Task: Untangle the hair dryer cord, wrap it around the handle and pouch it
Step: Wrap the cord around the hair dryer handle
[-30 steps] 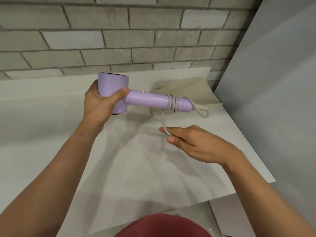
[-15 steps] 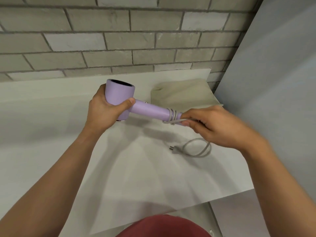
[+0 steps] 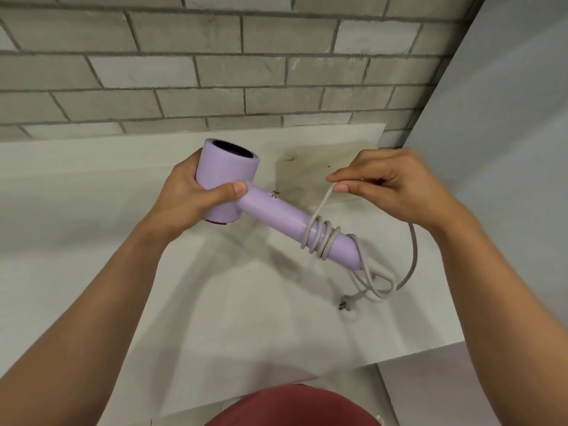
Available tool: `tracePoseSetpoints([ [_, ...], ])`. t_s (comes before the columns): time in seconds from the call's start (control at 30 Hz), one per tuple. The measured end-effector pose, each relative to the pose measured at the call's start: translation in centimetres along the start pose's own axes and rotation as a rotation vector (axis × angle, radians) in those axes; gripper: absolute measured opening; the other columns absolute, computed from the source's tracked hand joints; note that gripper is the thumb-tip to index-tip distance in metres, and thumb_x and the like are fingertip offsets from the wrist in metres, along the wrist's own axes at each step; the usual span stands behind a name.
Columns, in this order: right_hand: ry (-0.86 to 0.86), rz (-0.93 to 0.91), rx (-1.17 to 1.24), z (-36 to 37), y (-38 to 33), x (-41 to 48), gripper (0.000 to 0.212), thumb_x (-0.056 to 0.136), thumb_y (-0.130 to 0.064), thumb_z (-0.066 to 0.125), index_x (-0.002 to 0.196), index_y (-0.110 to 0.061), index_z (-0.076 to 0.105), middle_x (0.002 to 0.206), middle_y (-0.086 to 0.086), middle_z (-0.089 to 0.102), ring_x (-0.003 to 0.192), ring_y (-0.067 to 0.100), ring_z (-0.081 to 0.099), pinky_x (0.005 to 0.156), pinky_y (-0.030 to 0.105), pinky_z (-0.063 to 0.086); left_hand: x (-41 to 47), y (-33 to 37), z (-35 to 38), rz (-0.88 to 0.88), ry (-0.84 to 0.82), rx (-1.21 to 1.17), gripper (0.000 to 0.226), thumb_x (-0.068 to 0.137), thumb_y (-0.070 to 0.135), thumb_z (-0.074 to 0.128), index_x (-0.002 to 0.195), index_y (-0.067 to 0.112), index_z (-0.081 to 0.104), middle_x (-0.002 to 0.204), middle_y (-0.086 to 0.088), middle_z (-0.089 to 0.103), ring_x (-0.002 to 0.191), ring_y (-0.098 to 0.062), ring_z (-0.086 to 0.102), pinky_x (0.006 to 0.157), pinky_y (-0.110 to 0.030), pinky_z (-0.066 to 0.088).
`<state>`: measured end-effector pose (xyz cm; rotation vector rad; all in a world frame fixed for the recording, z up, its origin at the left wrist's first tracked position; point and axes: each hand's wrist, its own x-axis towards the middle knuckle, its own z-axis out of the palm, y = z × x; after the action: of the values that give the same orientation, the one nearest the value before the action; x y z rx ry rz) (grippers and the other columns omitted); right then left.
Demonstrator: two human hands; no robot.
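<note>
so there's a grey brick wall [image 3: 215,72] behind a white counter [image 3: 246,318], and the beige pouch [image 3: 307,170] lies flat at the back right of it, just behind my hands. the lilac hair dryer [image 3: 233,186] is up off the counter between my hands, head to the left, handle [image 3: 282,215] slanting down to the right. my left hand [image 3: 187,198] is wrapped round the head, thumb across the front. my right hand [image 3: 390,182] sits above the handle, pinching the cord [image 3: 321,238] between thumb and fingertip. a few loops go round the handle's lower half, and the slack swings under my right wrist down to the plug [image 3: 345,303] on the counter
</note>
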<state>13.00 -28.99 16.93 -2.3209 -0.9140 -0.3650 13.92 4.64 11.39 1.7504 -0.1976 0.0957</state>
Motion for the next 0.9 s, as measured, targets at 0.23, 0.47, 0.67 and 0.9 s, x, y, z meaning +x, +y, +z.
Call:
tracePoseSetpoints([
  [0.23,0.011,0.158,0.238,4.3,1.2,-0.6,0.022,0.1,-0.029,0.068,0.121,-0.028,0.075,0.088,-0.021,0.072,0.081,0.004,0.069,0.081,0.013,0.048,0.1,-0.4,0.2,-0.05,-0.008,-0.153,0.05,0.064,0.046,0.084,0.107,0.026,0.07,0.102,0.0,0.078,0.094,-0.024,0.076,0.07,-0.039,0.062],
  [0.47,-0.017,0.244,0.157,7.3,2.3,-1.7,0.029,0.102,-0.009,0.059,0.124,-0.02,0.074,0.095,-0.019,0.079,0.095,-0.006,0.072,0.094,0.019,0.05,0.5,-0.6,0.8,-0.046,0.03,-0.267,0.052,0.069,0.044,0.083,0.113,0.02,0.071,0.109,-0.011,0.077,0.102,-0.034,0.074,0.084,-0.052,0.061],
  [0.67,-0.026,0.455,0.105,8.7,1.3,-3.1,0.021,0.105,-0.014,0.058,0.097,0.001,0.071,0.073,0.002,0.059,0.071,0.024,0.062,0.068,0.012,0.042,1.1,-0.2,1.4,-0.048,0.139,-0.294,0.053,0.069,0.045,0.086,0.113,0.02,0.071,0.108,-0.007,0.078,0.1,-0.032,0.075,0.076,-0.049,0.062],
  [0.9,-0.182,0.37,0.087,9.5,-1.1,-3.0,0.039,0.112,-0.045,0.04,0.146,-0.035,0.057,0.084,-0.05,0.055,0.085,-0.018,0.056,0.08,0.006,0.04,1.7,-0.5,1.9,-0.061,0.305,-0.254,0.053,0.067,0.046,0.087,0.112,0.023,0.07,0.104,0.002,0.078,0.097,-0.02,0.076,0.07,-0.036,0.061],
])
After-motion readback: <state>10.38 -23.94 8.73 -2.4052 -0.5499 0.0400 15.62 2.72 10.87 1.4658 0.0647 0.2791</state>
